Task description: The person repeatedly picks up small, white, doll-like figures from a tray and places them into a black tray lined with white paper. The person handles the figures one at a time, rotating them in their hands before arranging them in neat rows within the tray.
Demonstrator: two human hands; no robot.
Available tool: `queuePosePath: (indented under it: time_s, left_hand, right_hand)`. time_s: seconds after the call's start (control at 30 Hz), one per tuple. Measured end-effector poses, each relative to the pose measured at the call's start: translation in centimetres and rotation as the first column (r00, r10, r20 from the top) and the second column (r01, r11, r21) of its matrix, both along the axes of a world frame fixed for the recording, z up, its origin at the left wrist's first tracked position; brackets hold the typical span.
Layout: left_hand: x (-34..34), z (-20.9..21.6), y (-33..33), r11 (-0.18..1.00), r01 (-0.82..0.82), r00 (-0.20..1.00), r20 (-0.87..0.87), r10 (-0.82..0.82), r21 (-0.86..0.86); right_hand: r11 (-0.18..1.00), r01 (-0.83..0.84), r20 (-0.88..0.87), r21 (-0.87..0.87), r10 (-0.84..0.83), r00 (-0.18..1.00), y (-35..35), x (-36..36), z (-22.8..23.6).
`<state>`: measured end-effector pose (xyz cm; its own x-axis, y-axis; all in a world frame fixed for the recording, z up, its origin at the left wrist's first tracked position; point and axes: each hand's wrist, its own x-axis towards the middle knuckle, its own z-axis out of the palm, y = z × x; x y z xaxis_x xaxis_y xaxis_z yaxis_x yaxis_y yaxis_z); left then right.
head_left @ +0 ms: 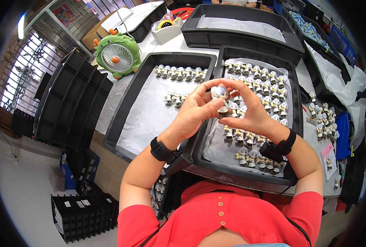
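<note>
head: figurine (221, 98) between both hands (196, 108) (255, 110)

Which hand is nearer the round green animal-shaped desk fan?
Left. The left hand is below and right of the green fan; the right hand is farther right.

Room over left tray (183, 60), figurines (267, 100) crowding right tray (295, 107)

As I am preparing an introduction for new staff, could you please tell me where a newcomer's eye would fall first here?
Probably on the bright green animal-shaped fan at upper left. Next, perhaps, on the pale-haired figurine held up in the left hand near the centre, the right hand curved around it, with rows of similar figurines in the black tray beneath.
</note>
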<state>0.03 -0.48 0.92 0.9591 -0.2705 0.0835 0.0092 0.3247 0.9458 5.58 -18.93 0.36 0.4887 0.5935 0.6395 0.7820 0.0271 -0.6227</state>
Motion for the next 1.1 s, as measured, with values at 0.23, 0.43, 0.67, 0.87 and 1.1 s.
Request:
queuePosePath:
  time_s: [0.23,0.43,0.67,0.87,1.1]
  left_hand:
    - [-0.08,0.16,0.01,0.994,0.066,0.998,0.003,-0.066,-0.092]
    - [-0.03,0.04,0.15,0.992,0.081,0.997,0.003,-0.081,-0.093]
    - [0.08,-0.15,0.32,0.991,0.085,0.996,-0.013,-0.086,-0.105]
    - [0.08,-0.15,0.13,0.989,0.086,0.996,-0.010,-0.088,-0.122]
    - [-0.02,0.05,-0.26,0.980,0.062,0.996,-0.058,-0.075,-0.187]
  right_hand:
    - [0.999,-0.016,-0.043,0.045,0.018,0.999,-0.04,0.12,-0.38]
    - [0.999,-0.024,-0.045,0.037,0.026,0.999,-0.07,0.08,-0.27]
    - [1.000,-0.019,-0.039,0.024,0.020,0.999,0.04,0.03,-0.22]
    - [0.999,0.005,-0.027,0.032,-0.004,1.000,0.04,0.06,-0.17]
    - [0.998,0.043,-0.012,0.036,-0.042,0.999,-0.08,-0.05,0.08]
